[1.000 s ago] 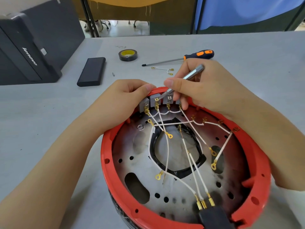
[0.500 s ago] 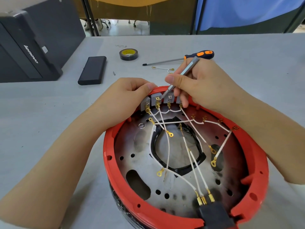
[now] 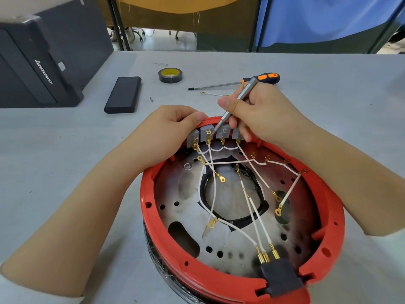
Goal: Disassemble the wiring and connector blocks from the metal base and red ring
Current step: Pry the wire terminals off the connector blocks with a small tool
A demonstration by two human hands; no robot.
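On the table's (image 3: 328,88) far left stands a black case (image 3: 39,62), with a flat black box (image 3: 123,94) just right of it and a tape roll (image 3: 170,75) beyond. Nearer, the left hand (image 3: 173,130) rests on the far rim of the red ring (image 3: 245,288), fingers curled over the rim and the leftmost grey block (image 3: 193,138). Four grey blocks sit in a row along that rim, white wires (image 3: 252,205) with gold lugs trailing from them across the metal base (image 3: 230,244) inside the ring. Right of the left hand, the right hand (image 3: 258,113) pinches a slim silver driver (image 3: 235,104), tilted, its tip at the second block (image 3: 206,133). Behind that hand lies an orange-handled screwdriver (image 3: 260,79) beside a loose wire (image 3: 211,93). At the ring's near right edge sits a black plug (image 3: 282,279), three wires entering it.
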